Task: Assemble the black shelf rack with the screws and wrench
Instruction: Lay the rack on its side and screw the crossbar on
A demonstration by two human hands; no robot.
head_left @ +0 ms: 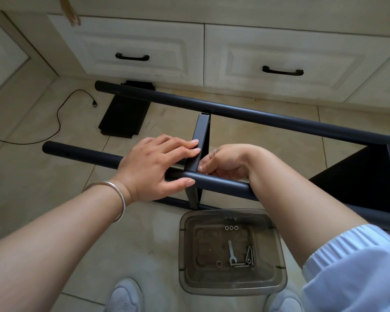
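Observation:
The black rack frame lies on its side on the tiled floor, with a far tube (257, 113) and a near tube (81, 152). A flat black cross bar (202, 129) runs between them. My left hand (153, 165) lies over the near tube, its straight fingers pressing on the cross bar's left edge and its thumb along the tube. My right hand (223, 163) curls against the bar's right side at the joint; anything between its fingertips is hidden. A silver wrench (231, 253), several screws (249, 255) and three washers (231, 227) lie in a translucent tray (279, 244).
A black shelf panel (358, 176) is fixed to the frame at the right. A loose black panel (124, 113) lies by the white cabinet drawers (131, 39). A black cable (59, 118) trails over the floor at left. My shoes (124, 296) flank the tray.

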